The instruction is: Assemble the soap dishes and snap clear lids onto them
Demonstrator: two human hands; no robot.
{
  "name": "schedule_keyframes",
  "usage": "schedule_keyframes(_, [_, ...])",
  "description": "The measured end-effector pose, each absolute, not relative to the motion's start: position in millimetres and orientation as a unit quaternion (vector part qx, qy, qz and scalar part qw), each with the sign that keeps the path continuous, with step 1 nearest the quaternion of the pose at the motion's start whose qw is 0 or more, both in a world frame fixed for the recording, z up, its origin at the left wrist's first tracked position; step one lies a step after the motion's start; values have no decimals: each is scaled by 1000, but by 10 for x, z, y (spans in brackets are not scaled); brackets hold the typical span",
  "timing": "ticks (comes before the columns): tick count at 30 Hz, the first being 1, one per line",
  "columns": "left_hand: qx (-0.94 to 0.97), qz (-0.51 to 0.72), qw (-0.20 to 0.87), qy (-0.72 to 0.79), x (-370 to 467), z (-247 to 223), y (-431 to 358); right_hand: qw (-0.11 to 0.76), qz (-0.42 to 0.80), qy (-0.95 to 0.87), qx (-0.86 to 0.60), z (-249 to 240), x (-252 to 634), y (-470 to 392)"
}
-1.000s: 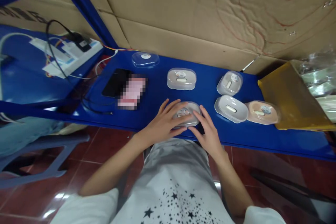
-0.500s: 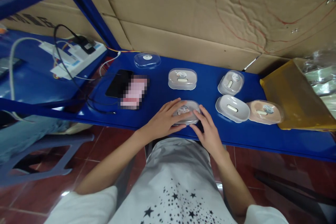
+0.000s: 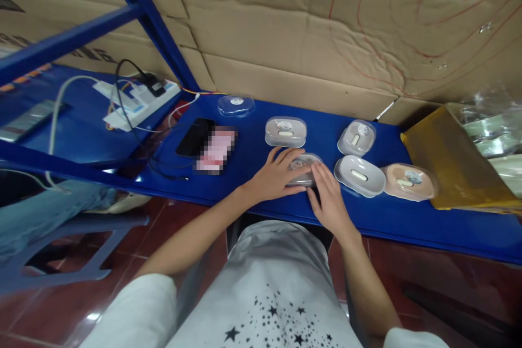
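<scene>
A grey oval box with a clear lid rests near the front edge of the blue table, between my hands. My left hand grips it from the left, fingers over the lid and thumb along the near side. Fingers pressed together, my right hand holds its right end. Behind stands another lidded grey box. To the right are a lidded grey box, a grey box with no lid visible and a lidded peach box.
A loose clear lid and a black phone lie at the left, near cables and a white power strip. A yellow-brown box holding wrapped items stands at the right. Cardboard rises behind.
The view has shifted. Both hands and the box between them have moved right and away from me, closer to the open grey box. My right fingers have come together over its right end.
</scene>
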State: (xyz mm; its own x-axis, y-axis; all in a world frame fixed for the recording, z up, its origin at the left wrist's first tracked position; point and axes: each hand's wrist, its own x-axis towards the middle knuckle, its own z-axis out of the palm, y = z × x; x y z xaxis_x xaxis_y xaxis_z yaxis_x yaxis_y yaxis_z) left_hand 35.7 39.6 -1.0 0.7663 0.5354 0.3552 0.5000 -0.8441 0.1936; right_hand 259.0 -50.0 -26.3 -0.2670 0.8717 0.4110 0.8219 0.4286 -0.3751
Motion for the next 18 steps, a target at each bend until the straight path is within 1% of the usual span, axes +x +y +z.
schedule_keyframes(3, [936, 222, 35, 272, 337, 104, 548, 272, -18, -776, -569, -278, 2558, -487])
schedule_keyframes(6, [902, 234, 12, 364, 91, 280, 835, 271, -61, -742, -610, -311, 2520, -461])
schedule_keyframes(8, [866, 201, -1, 458, -161, 387, 1130, 298, -72, -711, -633, -334, 2496, -450])
schedule_keyframes(11, [802, 84, 35, 590, -535, 474, 1660, 324, -78, -690, -643, -347, 2471, -460])
schedule_keyframes(15, [779, 29, 75, 621, -775, 458, 2202, 294, -47, -725, -621, -323, 2465, -497])
schedule_keyframes(18, [782, 17, 88, 617, -736, 401, 2331, 278, -27, -743, -608, -295, 2477, -502])
